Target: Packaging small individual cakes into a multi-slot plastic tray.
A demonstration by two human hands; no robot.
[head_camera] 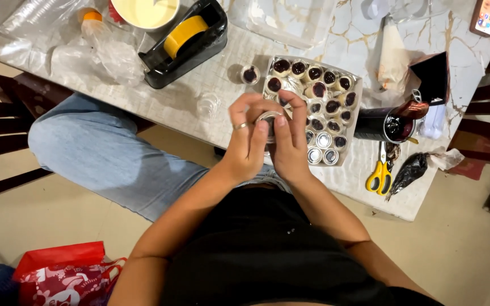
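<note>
The little cup [268,120] sits between my two hands, pinched from both sides just above the near edge of the tray [356,79]. It is round, so it has no long axis to speak of; its mouth faces up toward me. It looks small and clear with a pale rim, though my fingers cover most of it and I cannot tell what is inside.

My left hand [246,139], with a ring on one finger, curls around the cup's left side. My right hand [288,136] closes over its right side and top, thumb and forefinger pressed to the rim. Both hands touch it; neither is nearer.

Right behind the cup, the tray holds rows of similar cups, most with dark filling. One filled cup [250,74] stands apart on the table [199,85], left of the tray. To the right are a dark can [382,124] and yellow scissors [380,170]; a tape dispenser [184,41] lies farther left.
</note>
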